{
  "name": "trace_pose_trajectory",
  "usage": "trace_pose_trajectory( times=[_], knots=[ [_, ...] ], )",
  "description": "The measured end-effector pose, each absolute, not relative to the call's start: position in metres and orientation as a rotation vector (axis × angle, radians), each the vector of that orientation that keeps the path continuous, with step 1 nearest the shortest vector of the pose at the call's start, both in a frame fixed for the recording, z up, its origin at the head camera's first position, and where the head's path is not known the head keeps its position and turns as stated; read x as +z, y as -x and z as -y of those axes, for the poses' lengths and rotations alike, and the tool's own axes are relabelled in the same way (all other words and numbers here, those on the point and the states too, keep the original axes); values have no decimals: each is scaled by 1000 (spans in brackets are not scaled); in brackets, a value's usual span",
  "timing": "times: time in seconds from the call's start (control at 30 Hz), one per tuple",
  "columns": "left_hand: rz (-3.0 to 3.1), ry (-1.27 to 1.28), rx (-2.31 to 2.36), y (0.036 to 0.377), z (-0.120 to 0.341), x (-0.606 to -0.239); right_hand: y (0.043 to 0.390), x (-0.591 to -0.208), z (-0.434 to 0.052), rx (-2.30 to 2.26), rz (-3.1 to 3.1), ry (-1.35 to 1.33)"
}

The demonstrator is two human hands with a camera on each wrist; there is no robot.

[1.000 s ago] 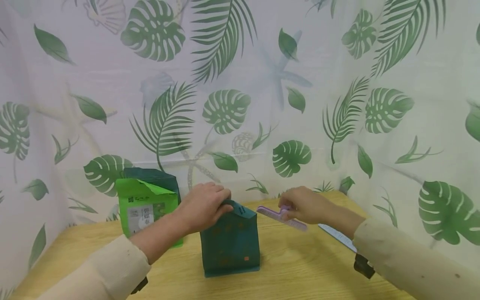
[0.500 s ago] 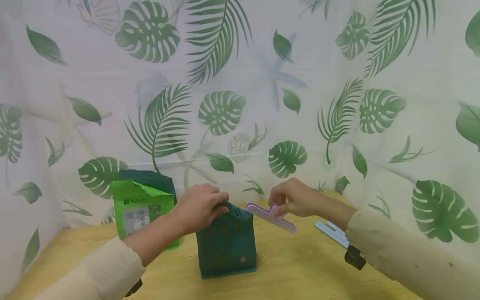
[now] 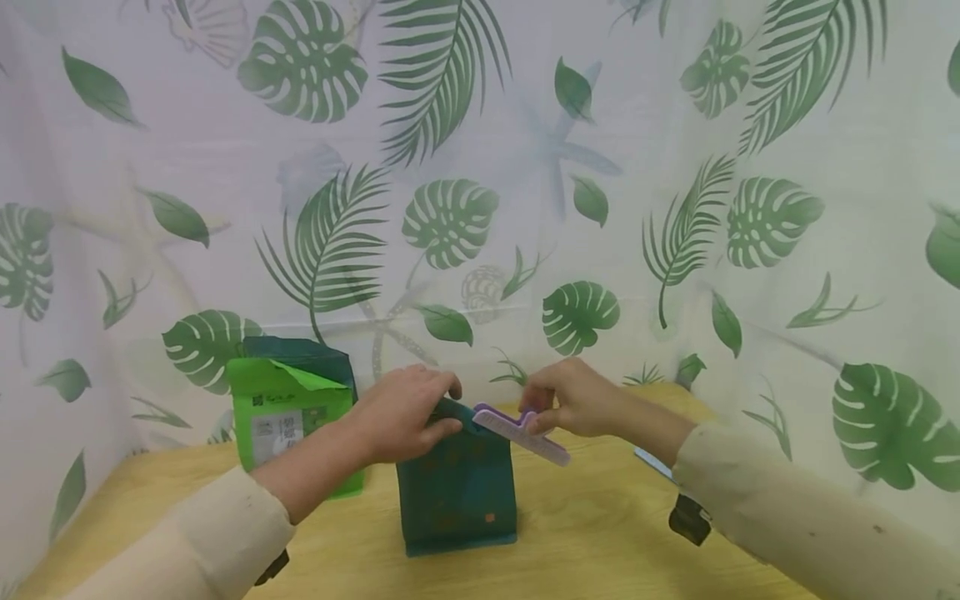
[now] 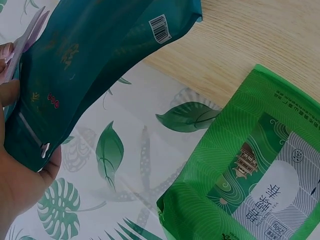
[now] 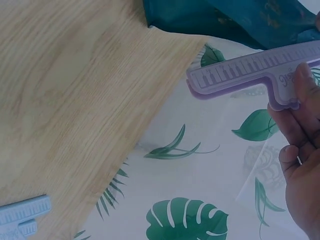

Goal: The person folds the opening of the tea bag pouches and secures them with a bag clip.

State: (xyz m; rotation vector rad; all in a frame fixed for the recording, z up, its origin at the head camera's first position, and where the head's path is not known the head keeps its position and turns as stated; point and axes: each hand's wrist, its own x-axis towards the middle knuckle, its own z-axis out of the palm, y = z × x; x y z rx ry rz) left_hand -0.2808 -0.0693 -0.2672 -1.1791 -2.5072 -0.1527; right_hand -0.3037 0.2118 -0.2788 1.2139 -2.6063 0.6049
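Head view: left hand (image 3: 401, 412) pinched the teal tea bag's (image 3: 459, 492) folded top; right hand (image 3: 573, 400) held the purple sealing clip (image 3: 517, 433) beside it, not yet clamped on.

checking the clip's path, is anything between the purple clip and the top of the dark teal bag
Nothing visible blocks it. The right hand pinches the purple clip right at the folded top of the dark teal bag, which the left hand grips. The green bag stands off to the side.
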Motion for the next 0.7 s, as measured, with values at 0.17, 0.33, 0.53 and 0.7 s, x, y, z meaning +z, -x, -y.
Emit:
trace_pose_trajectory(
  times=[0.17, 0.33, 0.53, 0.7],
  knots=[
    [2506, 1164, -148, 282, 68, -268, 302, -278, -205, 623, 2608, -1203],
    [2480, 1151, -135, 283, 67, -270, 302, -276, -196, 650, 2582, -1227],
    [2467, 1145, -132, 283, 67, -273, 302, -272, -186, 635, 2538, -1283],
    [2468, 1152, -171, 284, 67, -272, 301, -264, -178, 591, 2534, -1294]
  ],
)
